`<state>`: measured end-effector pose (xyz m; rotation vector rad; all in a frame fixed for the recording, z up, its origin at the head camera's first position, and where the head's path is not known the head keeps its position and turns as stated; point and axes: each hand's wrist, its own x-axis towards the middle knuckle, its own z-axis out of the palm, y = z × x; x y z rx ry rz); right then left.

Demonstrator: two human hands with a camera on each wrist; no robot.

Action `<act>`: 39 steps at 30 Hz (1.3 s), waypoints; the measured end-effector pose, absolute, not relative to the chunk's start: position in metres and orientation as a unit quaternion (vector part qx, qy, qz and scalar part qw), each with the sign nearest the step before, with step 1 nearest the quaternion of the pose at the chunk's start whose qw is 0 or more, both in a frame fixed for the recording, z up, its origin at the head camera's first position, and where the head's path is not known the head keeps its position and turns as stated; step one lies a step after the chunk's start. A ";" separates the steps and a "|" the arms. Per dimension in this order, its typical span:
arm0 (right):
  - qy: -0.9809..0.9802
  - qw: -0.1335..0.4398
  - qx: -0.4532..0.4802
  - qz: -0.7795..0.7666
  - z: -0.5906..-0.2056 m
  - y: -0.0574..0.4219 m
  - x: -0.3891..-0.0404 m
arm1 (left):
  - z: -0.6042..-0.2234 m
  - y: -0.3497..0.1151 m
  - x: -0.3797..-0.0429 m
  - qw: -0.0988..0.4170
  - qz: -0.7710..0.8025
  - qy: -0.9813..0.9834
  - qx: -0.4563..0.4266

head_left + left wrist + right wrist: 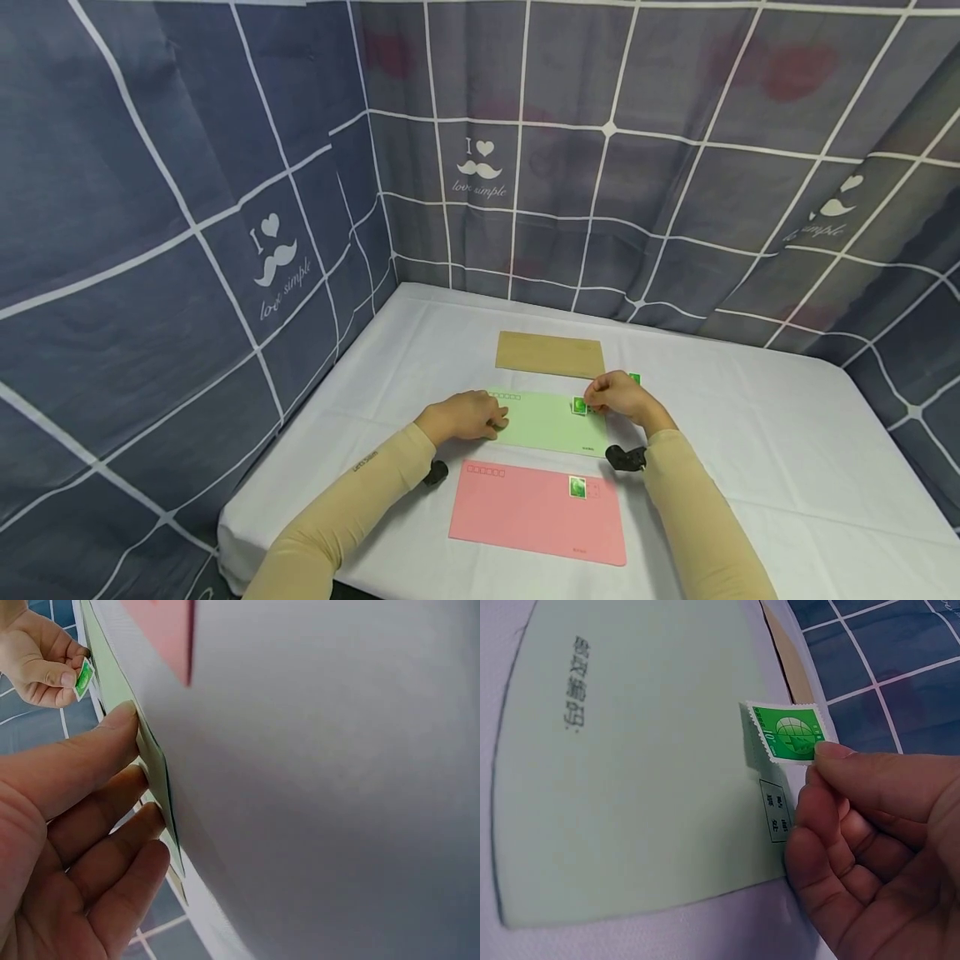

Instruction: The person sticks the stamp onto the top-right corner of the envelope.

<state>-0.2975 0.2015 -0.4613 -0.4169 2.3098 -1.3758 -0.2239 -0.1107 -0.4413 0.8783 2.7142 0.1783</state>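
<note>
Our right hand (621, 395) pinches a stamp (787, 731) just above the green envelope (543, 427); our left hand (465, 414) rests loose fingers on that envelope's left end. We judge the pink envelope (525, 517) done, its stamp (577, 487) in place, the green one under way, the brown envelope (550, 353) to do, with a spare stamp (635, 377) nearby

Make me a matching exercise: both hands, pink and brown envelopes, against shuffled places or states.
1. Pink envelope
2. Brown envelope
3. Left hand
4. Right hand

A. Touching the left end of the green envelope
B. Nearest envelope to the person
C. Pinching a green stamp
D. Farthest envelope from the person

Pairs: 1-B; 2-D; 3-A; 4-C
</note>
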 end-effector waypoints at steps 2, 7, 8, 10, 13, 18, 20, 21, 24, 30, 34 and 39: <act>0.827 0.208 -0.157 -0.499 -0.462 0.202 -0.297 | -0.442 -0.111 -0.224 0.141 0.061 0.940 0.305; 0.832 0.208 -0.127 -0.498 -0.465 0.200 -0.298 | -0.441 -0.111 -0.224 0.143 0.064 0.940 0.303; 0.835 0.208 -0.121 -0.495 -0.465 0.199 -0.298 | -0.442 -0.111 -0.224 0.143 0.065 0.940 0.302; 0.839 0.207 -0.112 -0.490 -0.467 0.199 -0.299 | -0.442 -0.111 -0.224 0.142 0.066 0.940 0.302; 0.843 0.206 -0.110 -0.485 -0.469 0.197 -0.299 | -0.444 -0.112 -0.224 0.142 0.066 0.940 0.304; 0.843 0.202 -0.111 -0.486 -0.469 0.196 -0.298 | -0.443 -0.112 -0.224 0.141 0.069 0.939 0.305; 0.844 0.199 -0.113 -0.485 -0.468 0.197 -0.299 | -0.443 -0.112 -0.225 0.142 0.074 0.940 0.301; 0.845 0.198 -0.115 -0.483 -0.468 0.197 -0.299 | -0.443 -0.112 -0.225 0.143 0.077 0.940 0.299; 0.847 0.197 -0.116 -0.480 -0.470 0.198 -0.300 | -0.443 -0.112 -0.226 0.148 0.084 0.941 0.291; 0.857 0.187 -0.109 -0.467 -0.469 0.195 -0.301 | -0.443 -0.112 -0.227 0.151 0.095 0.941 0.288; 0.862 0.177 -0.103 -0.463 -0.467 0.194 -0.301 | -0.439 -0.112 -0.228 0.151 0.090 0.942 0.287; 0.860 0.175 -0.097 -0.469 -0.472 0.193 -0.301 | -0.439 -0.111 -0.226 0.156 0.081 0.942 0.286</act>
